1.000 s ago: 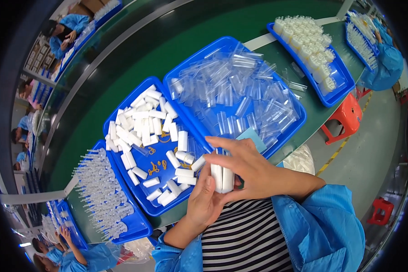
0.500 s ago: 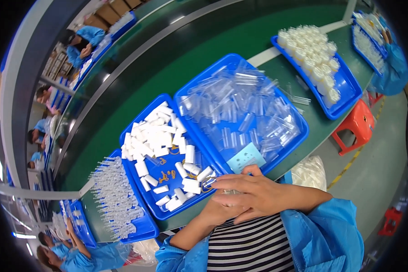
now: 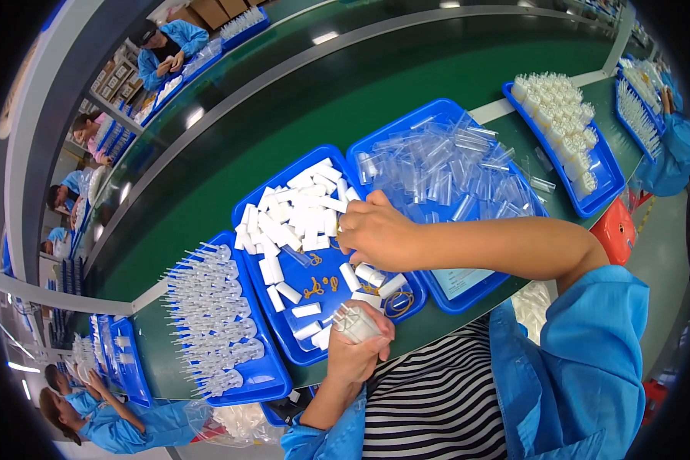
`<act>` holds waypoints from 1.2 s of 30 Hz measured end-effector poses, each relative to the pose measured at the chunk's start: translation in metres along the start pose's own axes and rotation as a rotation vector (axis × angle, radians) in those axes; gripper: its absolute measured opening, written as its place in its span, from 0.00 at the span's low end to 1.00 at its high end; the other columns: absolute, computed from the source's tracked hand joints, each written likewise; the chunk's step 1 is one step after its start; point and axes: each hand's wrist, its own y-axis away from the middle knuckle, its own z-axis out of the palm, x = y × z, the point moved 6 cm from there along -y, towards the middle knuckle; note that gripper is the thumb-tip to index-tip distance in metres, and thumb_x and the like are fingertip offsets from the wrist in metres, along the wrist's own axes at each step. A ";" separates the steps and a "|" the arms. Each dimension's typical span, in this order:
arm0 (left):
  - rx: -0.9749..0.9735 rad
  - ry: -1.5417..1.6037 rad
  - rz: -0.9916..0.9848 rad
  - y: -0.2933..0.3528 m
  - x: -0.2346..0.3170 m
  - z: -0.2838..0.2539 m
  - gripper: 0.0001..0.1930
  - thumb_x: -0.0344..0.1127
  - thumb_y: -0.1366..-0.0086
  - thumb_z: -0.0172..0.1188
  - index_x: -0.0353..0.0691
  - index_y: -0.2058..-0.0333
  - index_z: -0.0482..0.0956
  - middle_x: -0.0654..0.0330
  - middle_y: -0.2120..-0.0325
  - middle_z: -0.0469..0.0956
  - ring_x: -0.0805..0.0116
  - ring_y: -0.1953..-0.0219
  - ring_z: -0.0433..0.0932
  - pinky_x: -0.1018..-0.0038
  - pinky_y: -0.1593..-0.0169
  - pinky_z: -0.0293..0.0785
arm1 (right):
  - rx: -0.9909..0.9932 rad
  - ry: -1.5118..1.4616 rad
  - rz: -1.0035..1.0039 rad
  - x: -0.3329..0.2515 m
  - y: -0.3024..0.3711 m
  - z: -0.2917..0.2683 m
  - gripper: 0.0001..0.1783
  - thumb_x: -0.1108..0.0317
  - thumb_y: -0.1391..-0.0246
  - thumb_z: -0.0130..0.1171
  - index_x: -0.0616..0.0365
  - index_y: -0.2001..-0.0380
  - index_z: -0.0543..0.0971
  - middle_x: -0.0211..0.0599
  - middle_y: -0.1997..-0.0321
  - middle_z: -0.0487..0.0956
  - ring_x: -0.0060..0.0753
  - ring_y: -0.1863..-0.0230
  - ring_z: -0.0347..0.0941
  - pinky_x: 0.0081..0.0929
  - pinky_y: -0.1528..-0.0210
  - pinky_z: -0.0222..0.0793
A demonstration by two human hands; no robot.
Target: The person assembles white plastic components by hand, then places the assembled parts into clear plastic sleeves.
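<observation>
My left hand (image 3: pixel 353 358) is closed around a whitish, partly clear plastic piece (image 3: pixel 358 325) with several short prongs, above the near edge of a blue tray (image 3: pixel 287 337). White cylinders (image 3: pixel 284 222) lie heaped at that tray's far end, others loose nearer me. My right hand (image 3: pixel 383 236) reaches over the tray's right side, fingers bent down among the cylinders. Its fingertips are partly hidden, so what they pinch cannot be made out. Thin yellow-brown rubber bands (image 3: pixel 314 288) lie on the tray bottom.
Right of it, another blue tray (image 3: pixel 456 305) holds clear plastic tubes (image 3: pixel 437 169) and a pale paper slip (image 3: pixel 458 280). Leftward stands a tray of thin-stemmed clear parts (image 3: pixel 215 322); far right, one of white ribbed pieces (image 3: pixel 560 126). A red stool (image 3: pixel 615 230) and co-workers flank the bench.
My hands, together near my body before, have parted. The right has gone forward and left over the cylinders; the left has lowered slightly leftward with the pronged piece now showing. The view has shifted.
</observation>
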 end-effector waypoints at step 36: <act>-0.561 0.103 0.153 0.035 0.032 0.020 0.18 0.22 0.53 0.62 0.38 0.64 0.66 0.59 0.73 0.70 0.66 0.76 0.73 0.76 0.75 0.71 | -0.295 -1.884 0.206 -0.081 0.096 -0.037 0.17 0.61 0.40 0.45 0.69 0.63 0.70 0.26 0.87 0.64 0.20 0.77 0.62 0.21 0.64 0.59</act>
